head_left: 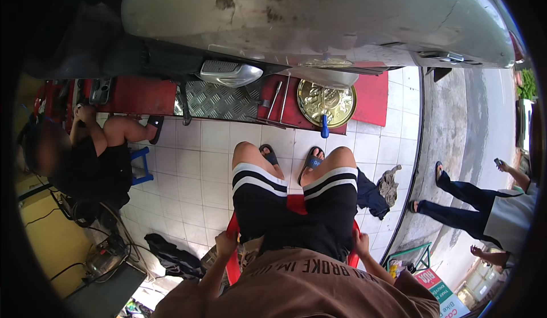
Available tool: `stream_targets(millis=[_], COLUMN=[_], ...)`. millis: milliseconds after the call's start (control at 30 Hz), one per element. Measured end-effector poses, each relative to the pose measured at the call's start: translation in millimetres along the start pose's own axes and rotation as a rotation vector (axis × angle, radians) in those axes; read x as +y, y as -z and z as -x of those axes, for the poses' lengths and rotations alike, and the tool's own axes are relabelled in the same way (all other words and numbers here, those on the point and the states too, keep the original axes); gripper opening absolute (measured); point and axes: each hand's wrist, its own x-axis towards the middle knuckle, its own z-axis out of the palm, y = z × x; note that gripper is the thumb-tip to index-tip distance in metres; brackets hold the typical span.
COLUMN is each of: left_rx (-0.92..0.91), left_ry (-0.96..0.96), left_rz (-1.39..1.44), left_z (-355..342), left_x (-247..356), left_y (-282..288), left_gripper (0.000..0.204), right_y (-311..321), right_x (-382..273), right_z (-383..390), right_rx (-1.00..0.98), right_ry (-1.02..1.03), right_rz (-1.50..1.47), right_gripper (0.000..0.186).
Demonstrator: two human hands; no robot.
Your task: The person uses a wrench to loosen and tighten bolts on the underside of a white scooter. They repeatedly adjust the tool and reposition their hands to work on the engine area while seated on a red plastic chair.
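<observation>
I am sitting on a red plastic stool [296, 204]. At its left side my left hand [225, 244] is closed round the edge. My right hand [360, 242] grips the opposite edge beside my thigh. Beyond my knees a round gold-coloured tray [308, 102] with embossed patterns lies on a red platform [370, 100]. A screwdriver [325, 125] with a blue handle rests across it, its handle jutting past the near rim. Left of the tray lie a long metal rod tool [284, 98] and a shorter metal tool [274, 100].
A grey motorbike body [319, 21] hangs over the platform. At left, a person [85, 153] sits near a blue stool [141, 165]. Dark cloths [373, 192] lie on the tiles at right. Another person [478, 204] stands outside by the road, holding a phone.
</observation>
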Motion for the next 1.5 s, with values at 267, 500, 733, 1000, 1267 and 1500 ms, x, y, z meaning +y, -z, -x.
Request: stream_targets(millis=[267,500,733,1000,1267,1500], left_rx=[0.085,0.11,0.51,-0.172,-0.09,-0.207], left_ry=[0.109,0.043,-0.572,-0.962,-0.931,-0.938], left_rz=[0.018,-0.026,0.258,0.418,0.25,-0.017], left_z=[6,7,14,58,75,74], left_x=[7,-12,47,79,79,96], left_y=[-3,-11,-8,-64,-50,-42], left_gripper=[0.038,0.037,0.028,0.018,0.027,0.041], right_y=[-11,-4,-4,-116,-113,-103], right_x=[28,23,-111,-166,-163,-167], right_z=[9,-2,-7,7,20,33], right_rx=[0.01,0.075,0.439,-0.662,-0.462,-0.383], right_ry=[-0.018,0.162,0.712,1.049,1.156,1.229], right_rz=[0.028,0.253,0.387,0.422,0.271,0.373], right_gripper=[0.055,0.056,0.02,0.049,0.034,0.027])
